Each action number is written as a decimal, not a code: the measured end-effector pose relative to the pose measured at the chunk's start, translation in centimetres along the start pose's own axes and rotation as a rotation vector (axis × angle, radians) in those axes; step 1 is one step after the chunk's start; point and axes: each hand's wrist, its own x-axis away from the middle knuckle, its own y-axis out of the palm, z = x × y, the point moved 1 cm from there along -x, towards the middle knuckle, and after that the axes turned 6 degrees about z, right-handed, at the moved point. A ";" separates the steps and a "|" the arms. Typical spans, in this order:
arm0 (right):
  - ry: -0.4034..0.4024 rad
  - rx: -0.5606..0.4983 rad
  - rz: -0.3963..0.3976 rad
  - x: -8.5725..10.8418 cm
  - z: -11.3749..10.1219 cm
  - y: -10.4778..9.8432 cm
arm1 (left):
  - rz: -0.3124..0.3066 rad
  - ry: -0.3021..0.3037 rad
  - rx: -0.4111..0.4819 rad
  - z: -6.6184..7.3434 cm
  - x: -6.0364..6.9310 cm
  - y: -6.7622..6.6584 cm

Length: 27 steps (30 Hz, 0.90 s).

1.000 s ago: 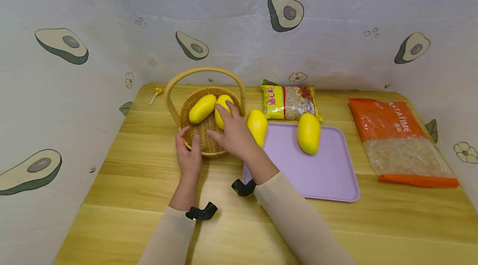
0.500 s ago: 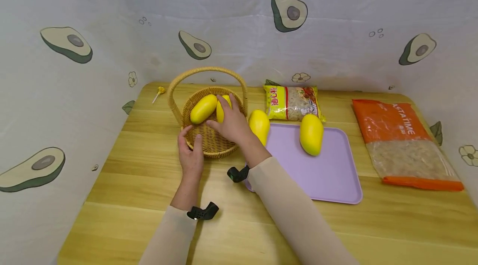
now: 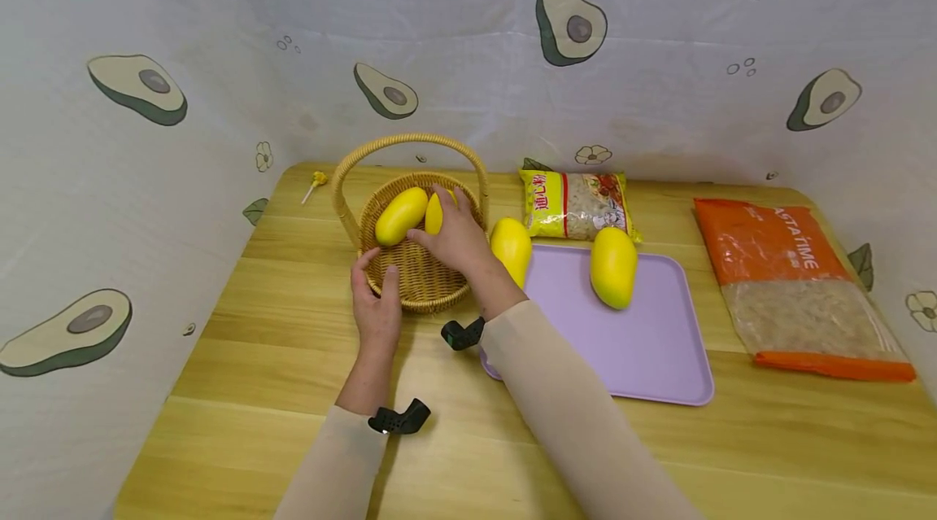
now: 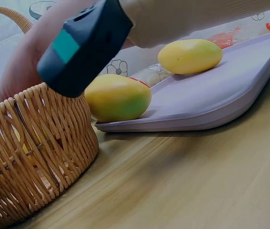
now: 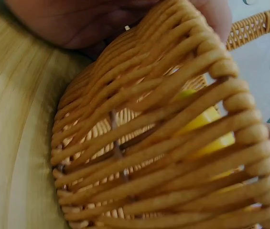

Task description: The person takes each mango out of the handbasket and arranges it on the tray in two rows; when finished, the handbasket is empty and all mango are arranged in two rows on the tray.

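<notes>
A round wicker basket (image 3: 420,284) (image 4: 39,143) (image 5: 163,119) with an arched handle holds two yellow mangoes. One mango (image 3: 402,216) lies diagonally on the left inside. The right hand (image 3: 464,239) (image 4: 29,59) reaches over the basket's right side, its fingers and thumb round the other mango (image 3: 434,215), which it partly covers. At the front left, the left hand (image 3: 376,312) (image 5: 77,21) grips the basket's rim and wall, thumb and fingers apart in the head view. Through the weave, yellow shows in the right wrist view.
Right of the basket is a lilac tray (image 3: 651,357) (image 4: 201,95). One mango (image 3: 613,268) lies on it, another (image 3: 512,250) at its left edge. Behind is a yellow pasta bag (image 3: 578,204); farther right, an orange bag (image 3: 798,284). A lollipop (image 3: 317,181) lies back left.
The right hand has moved slightly left and farther over the right-hand mango, and its fingers are closer round it. The left hand has stayed at the rim. The head view has shifted slightly.
</notes>
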 end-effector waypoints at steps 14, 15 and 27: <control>0.052 0.047 0.026 -0.2 0.0 0.8 | -0.005 0.015 0.007 0.0 0.0 0.1; 0.052 0.050 0.026 -0.2 0.0 0.8 | -0.007 0.015 0.008 0.0 0.0 0.1; 0.071 0.055 0.019 -0.1 -0.1 0.8 | -0.020 0.009 0.021 -0.2 0.0 -0.1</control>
